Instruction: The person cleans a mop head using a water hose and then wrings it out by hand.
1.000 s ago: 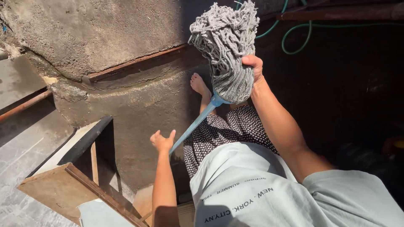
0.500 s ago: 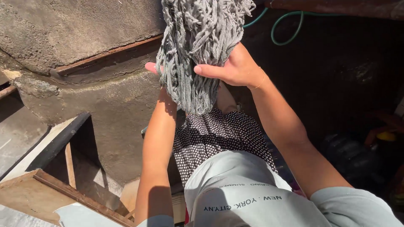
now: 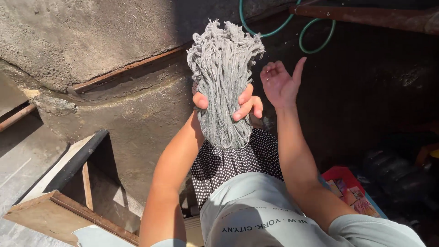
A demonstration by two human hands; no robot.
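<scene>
grey string mop head (image 3: 222,82) is pointing up, strands bunched tight in the middle and fraying out on top

The grey string mop head (image 3: 222,87) fills the middle, clasped by the left hand (image 3: 224,107). Just right of it the open right hand (image 3: 279,84) has free air around it, with dark shade beyond. Far ahead, a rough concrete wall (image 3: 91,36) with a rusty metal strip (image 3: 128,68) closes the way; far right, a green hose (image 3: 315,36) loops under a rusty pipe (image 3: 366,16). At near left a wooden frame (image 3: 68,206) blocks low passage; at near right lies a red box (image 3: 350,187).
</scene>
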